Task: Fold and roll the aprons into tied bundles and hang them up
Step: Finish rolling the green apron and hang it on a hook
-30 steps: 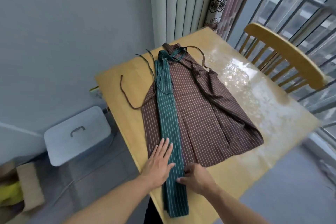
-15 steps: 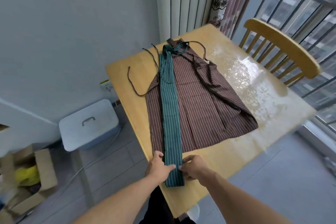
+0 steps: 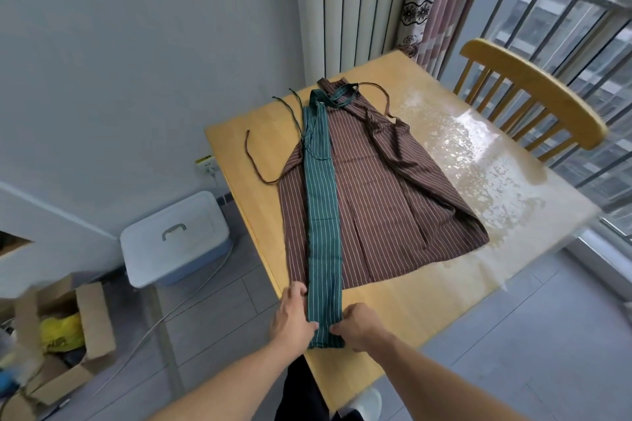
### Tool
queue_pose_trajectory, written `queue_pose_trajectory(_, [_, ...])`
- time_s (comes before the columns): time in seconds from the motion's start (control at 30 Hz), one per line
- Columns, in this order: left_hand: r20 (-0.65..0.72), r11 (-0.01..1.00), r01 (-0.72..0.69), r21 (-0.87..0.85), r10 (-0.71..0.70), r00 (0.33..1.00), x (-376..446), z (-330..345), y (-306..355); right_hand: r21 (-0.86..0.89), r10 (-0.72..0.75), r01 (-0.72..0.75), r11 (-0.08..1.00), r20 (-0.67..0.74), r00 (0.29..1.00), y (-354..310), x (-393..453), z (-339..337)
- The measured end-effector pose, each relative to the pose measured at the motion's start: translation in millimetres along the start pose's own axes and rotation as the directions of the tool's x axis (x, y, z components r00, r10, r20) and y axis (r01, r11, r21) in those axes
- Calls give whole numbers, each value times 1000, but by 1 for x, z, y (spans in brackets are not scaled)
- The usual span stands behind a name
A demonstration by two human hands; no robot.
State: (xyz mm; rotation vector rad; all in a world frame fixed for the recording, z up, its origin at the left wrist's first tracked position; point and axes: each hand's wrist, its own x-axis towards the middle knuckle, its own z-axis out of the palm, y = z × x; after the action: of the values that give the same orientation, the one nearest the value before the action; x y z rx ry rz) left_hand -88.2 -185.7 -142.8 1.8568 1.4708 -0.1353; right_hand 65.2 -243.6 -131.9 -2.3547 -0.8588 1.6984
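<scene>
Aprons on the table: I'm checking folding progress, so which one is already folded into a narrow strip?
The green striped apron: it lies as a long narrow band on the brown striped apron, which is spread wide.

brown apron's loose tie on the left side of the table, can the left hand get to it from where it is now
Probably yes. The left hand grips the near end of the folded green apron, and bare table lies between it and the brown tie. It would have to let go and stretch forward.
</scene>
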Motion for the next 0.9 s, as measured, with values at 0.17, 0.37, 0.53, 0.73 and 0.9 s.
queue_pose_trajectory(0.17, [309,877,-446,181,380,872,-17,-41,13,502,-177,189,844,-73,981,-17,-32,-28])
queue_pose_trajectory(0.37, [-86,929,-364,-69,358,930,3,-74,56,497,-478,411,764,8,878,-63,-78,-105])
queue_pose_trajectory(0.53, [-168,889,-404,-216,374,912,5,-107,102,211,-605,599,772,-43,795,-81,-101,-164])
queue_pose_trajectory(0.73, [83,857,-374,-355,427,900,-28,-108,122,-224,-672,655,721,3,741,-91,-126,-187])
queue_pose_trajectory(0.9, [117,829,-329,-453,421,900,-37,-95,111,31,-622,632,775,216,753,-97,-139,-193])
